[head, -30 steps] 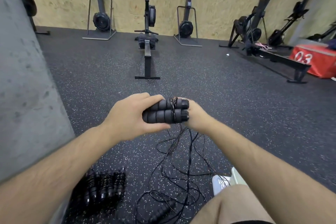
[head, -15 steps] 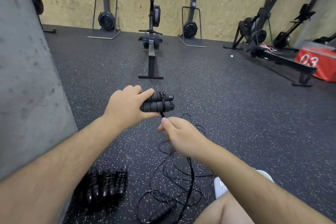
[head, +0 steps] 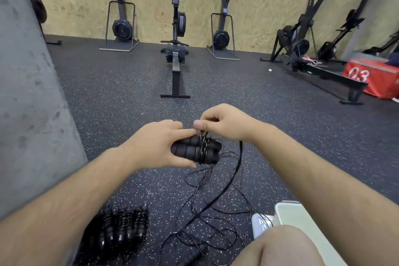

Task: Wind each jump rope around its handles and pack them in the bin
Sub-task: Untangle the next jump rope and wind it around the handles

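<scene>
My left hand grips a pair of black foam jump rope handles held side by side above the floor. A few turns of thin black cord wrap their middle. My right hand is just above the handles and pinches the cord, which loops down to a loose tangle of rope on the floor. Several wound jump ropes lie in the bin at the lower left, mostly hidden by my left arm. Another handle lies in the tangle.
A grey concrete column stands close on the left. A rowing machine lies straight ahead, others stand along the wooden wall. A red box marked 03 is at the right. My knee, a shoe and a pale block fill the lower right.
My right hand rose from below the handles to above them, carrying the cord over the top for another turn. My left hand kept hold of the handles.
</scene>
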Demonstrator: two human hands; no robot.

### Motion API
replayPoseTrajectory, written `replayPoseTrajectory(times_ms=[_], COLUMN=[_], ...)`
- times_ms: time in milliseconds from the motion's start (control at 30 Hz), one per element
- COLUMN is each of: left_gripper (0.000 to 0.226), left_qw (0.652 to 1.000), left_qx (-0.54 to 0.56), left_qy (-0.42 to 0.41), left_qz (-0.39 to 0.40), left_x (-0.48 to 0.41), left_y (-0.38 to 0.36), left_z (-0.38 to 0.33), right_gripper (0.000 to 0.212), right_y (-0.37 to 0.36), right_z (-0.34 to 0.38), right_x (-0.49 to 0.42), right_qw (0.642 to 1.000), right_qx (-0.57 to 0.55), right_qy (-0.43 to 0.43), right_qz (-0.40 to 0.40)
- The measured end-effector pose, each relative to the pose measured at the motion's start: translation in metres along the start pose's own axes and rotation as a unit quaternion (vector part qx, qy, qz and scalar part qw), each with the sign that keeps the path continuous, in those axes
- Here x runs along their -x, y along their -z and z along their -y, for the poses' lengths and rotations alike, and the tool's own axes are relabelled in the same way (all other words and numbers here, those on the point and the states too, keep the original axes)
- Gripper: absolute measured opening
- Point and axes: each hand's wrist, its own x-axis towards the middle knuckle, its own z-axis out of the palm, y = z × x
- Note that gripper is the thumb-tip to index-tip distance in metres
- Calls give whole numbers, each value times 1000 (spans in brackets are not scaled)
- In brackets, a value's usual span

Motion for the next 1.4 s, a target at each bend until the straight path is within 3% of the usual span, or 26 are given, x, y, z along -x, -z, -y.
replayPoseTrajectory(times_ms=[200, 267, 367, 467, 533, 667, 833, 933, 1033, 1100, 1267, 1367, 1400], left_gripper=[62, 55, 46, 48, 58, 73, 72, 71, 65, 60, 48, 36, 35], left_qw=[988, 975, 948, 964, 975, 979, 974, 976, 988, 997, 995, 975, 973], left_qx=[150, 217, 283, 149, 38, -65, -160, -179, -139, -78, 97, 217, 225], left_qy=[-4, 32, 94, 156, 179, 171, 119, 80, 22, -1, 11, 22, 28], left_qz=[-27, -34, -112, -155, -123, -86, -105, -90, -64, -23, -7, -38, -51], left_x=[6, 6, 3, -1, 1, 1, -2, 0, 4, 7, 8, 7, 6], left_y=[16, 20, 23, 21, 16, 0, -9, -12, -12, -9, 16, 32, 34], left_z=[-22, -26, -26, -5, 13, 29, 38, 42, 36, 26, -8, -30, -34], right_gripper=[54, 42, 30, 54, 49, 37, 35, 26, 24, 23, 19, 20, 25], right_y=[-26, -37, -68, -99, -105, -92, -62, -39, -23, -10, 6, -3, -12], right_z=[-5, -5, -6, 3, 18, 46, 74, 76, 60, 41, -8, -16, -15], right_x=[-3, 0, 10, 24, 35, 47, 55, 50, 31, 17, -2, 2, 6], right_qw=[948, 916, 901, 890, 909, 969, 990, 996, 975, 970, 998, 975, 968], right_qx=[-311, -386, -393, -401, -372, -199, -84, 48, 216, 237, 20, -212, -231], right_qy=[-49, -104, -183, -215, -185, -143, -107, -72, -33, -5, -17, -60, -91], right_qz=[-38, -40, -18, -21, -40, -27, 30, 20, -37, -60, -51, -43, -17])
